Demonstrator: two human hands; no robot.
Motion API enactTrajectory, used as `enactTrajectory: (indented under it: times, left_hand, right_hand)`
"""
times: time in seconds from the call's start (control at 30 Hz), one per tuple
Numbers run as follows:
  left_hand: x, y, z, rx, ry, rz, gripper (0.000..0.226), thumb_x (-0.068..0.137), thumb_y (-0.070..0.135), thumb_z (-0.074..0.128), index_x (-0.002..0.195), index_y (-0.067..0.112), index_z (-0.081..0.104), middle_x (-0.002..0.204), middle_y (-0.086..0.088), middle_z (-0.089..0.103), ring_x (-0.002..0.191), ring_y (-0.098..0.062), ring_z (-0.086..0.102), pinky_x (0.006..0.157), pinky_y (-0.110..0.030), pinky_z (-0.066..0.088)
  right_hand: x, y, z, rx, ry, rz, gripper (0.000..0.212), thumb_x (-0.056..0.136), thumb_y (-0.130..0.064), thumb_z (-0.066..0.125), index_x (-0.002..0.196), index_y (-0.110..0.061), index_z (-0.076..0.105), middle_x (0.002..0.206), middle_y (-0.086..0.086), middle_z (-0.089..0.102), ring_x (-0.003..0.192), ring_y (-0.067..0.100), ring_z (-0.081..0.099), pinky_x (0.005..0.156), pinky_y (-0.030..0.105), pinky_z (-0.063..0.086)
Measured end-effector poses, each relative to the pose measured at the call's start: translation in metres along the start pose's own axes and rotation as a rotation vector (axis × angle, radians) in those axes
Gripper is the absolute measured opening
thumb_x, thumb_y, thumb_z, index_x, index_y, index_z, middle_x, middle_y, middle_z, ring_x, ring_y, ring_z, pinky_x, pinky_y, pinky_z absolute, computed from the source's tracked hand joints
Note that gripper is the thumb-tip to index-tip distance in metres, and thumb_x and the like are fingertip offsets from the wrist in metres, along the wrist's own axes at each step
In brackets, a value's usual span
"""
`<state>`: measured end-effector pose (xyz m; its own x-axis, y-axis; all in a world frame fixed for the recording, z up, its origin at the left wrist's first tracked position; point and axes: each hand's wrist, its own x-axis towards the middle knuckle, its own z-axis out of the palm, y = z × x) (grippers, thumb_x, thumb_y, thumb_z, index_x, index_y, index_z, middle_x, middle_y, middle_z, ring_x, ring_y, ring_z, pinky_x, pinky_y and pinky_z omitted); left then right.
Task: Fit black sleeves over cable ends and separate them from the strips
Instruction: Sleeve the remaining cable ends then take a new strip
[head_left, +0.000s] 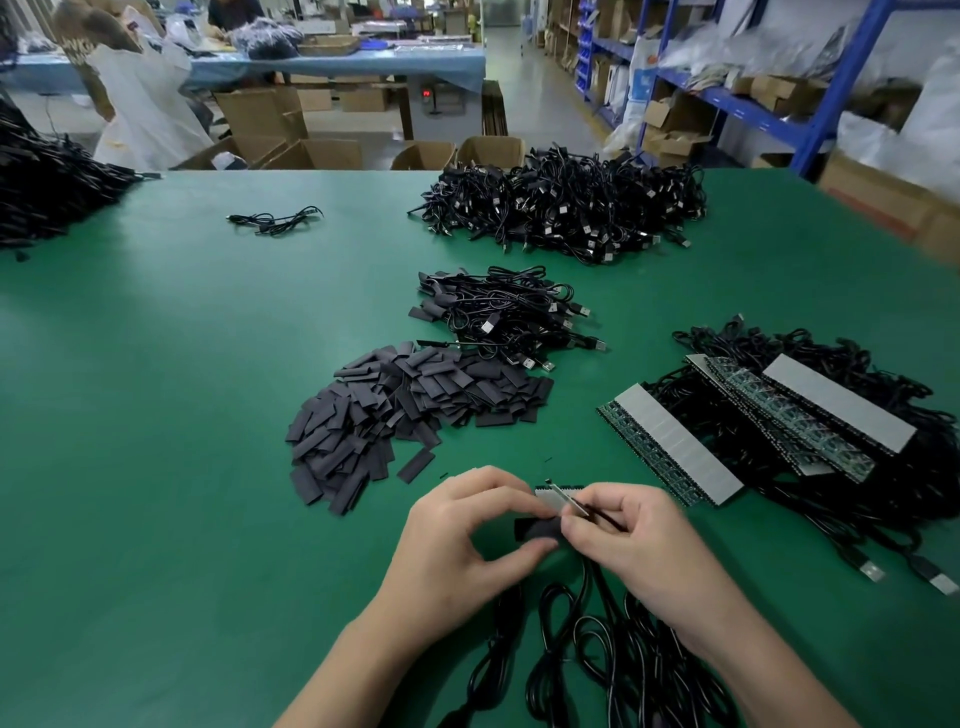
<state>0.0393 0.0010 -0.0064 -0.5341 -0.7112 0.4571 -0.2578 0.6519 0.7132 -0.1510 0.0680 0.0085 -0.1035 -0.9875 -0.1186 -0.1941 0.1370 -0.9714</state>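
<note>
My left hand (467, 540) pinches sleeve (535, 529), near centre of tabletop (208, 415). Right hand (634, 540) grips strip (548, 496) just beside. Risk: skewed sleeve mouth jams on strip corner; hard twist could crack strip.

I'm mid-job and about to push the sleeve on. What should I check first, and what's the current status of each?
1. Left hand pinches the black sleeve: ok.
2. Right hand grips the strip piece with its cable: ok.
3. Sleeve mouth lined up with the cable end: cannot tell, fingers hide it.
4. Sleeve seated over the end: not ok, the grey strip piece shows bare above it.
5. Sleeve pile on the green table stocked: ok.
6. Cable loops below the hands free of tangles: cannot tell.
</note>
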Motion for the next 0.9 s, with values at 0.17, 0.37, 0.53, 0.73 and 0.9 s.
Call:
enactTrajectory:
  times: [0.17, 0.37, 0.53, 0.73, 0.9]
  left_hand:
    - [0.000, 0.001, 0.000, 0.153, 0.042, 0.104, 0.016, 0.087, 0.037, 0.079, 0.100, 0.028, 0.080, 0.095, 0.018, 0.070, 0.087, -0.001, 0.066, 0.078, -0.034, 0.054]
    - [-0.001, -0.002, 0.000, 0.181, 0.046, 0.116, 0.013, 0.087, 0.035, 0.080, 0.099, 0.029, 0.080, 0.096, 0.018, 0.069, 0.089, 0.001, 0.064, 0.077, -0.033, 0.053]
    - [0.000, -0.002, 0.001, 0.201, 0.033, 0.121, 0.013, 0.087, 0.035, 0.080, 0.100, 0.030, 0.079, 0.096, 0.019, 0.068, 0.091, 0.002, 0.063, 0.078, -0.031, 0.054]
    - [0.000, -0.004, 0.000, 0.168, 0.041, 0.102, 0.012, 0.086, 0.031, 0.081, 0.098, 0.029, 0.079, 0.097, 0.019, 0.068, 0.091, 0.001, 0.064, 0.078, -0.033, 0.054]
    - [0.000, -0.004, 0.000, 0.122, 0.047, 0.074, 0.010, 0.087, 0.032, 0.080, 0.097, 0.030, 0.080, 0.096, 0.020, 0.069, 0.090, 0.001, 0.066, 0.079, -0.033, 0.054]
  right_hand:
    - [0.002, 0.006, 0.000, -0.035, 0.030, 0.007, 0.034, 0.071, -0.049, 0.066, 0.086, -0.020, 0.075, 0.090, 0.014, 0.077, 0.085, 0.024, 0.073, 0.092, 0.057, 0.054]
    - [0.004, 0.009, 0.000, -0.024, 0.038, 0.013, 0.034, 0.066, -0.050, 0.067, 0.082, -0.021, 0.075, 0.078, 0.014, 0.074, 0.073, 0.013, 0.059, 0.075, 0.036, 0.046]
    - [0.004, 0.011, 0.000, -0.027, 0.044, 0.013, 0.034, 0.067, -0.052, 0.067, 0.083, -0.022, 0.075, 0.072, 0.006, 0.071, 0.070, 0.009, 0.058, 0.072, 0.033, 0.044]
    - [0.003, 0.011, -0.002, -0.015, 0.017, -0.004, 0.035, 0.071, -0.052, 0.068, 0.087, -0.022, 0.075, 0.077, 0.006, 0.074, 0.072, 0.006, 0.059, 0.074, 0.029, 0.046]
    - [0.003, 0.010, -0.002, -0.030, 0.004, -0.036, 0.034, 0.077, -0.051, 0.070, 0.095, -0.023, 0.076, 0.084, 0.008, 0.077, 0.075, 0.009, 0.068, 0.078, 0.031, 0.052]
